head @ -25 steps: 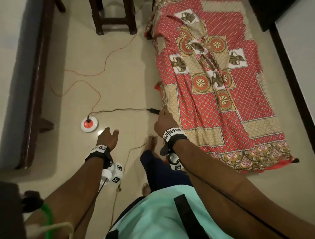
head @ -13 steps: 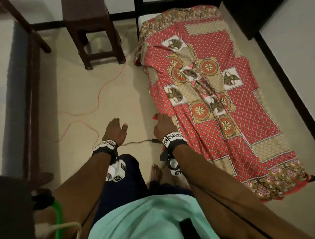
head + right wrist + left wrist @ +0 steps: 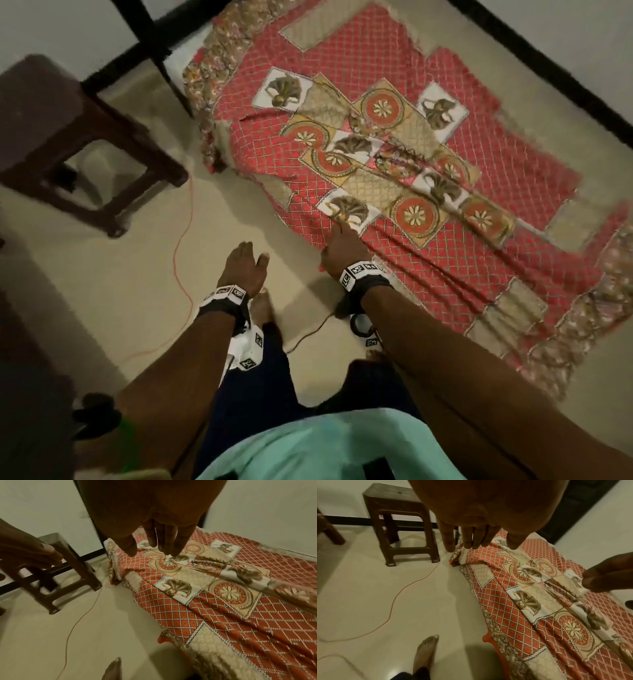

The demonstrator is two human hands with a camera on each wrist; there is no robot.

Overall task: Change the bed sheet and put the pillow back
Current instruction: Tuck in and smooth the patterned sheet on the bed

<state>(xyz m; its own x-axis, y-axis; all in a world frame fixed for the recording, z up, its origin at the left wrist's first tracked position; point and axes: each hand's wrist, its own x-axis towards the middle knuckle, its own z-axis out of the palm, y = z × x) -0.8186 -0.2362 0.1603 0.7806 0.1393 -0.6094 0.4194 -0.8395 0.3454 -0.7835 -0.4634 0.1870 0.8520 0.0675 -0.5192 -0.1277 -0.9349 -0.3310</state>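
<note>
Both hands, right hand [image 3: 346,248] and left hand [image 3: 244,265], reach with empty, slack grips over the red patterned sheet [image 3: 394,164]; straightening its rumpled near edge seemingly comes next.

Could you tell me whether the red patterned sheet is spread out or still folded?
Spread out: the red patterned sheet covers the whole mattress, with loose wrinkles and its near edge draping untucked toward the floor.

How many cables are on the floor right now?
2. A thin orange wire curves across the floor from beside the stool; a black cable lies near the edge of the bed sheet. The arms and body may hide more.
</note>
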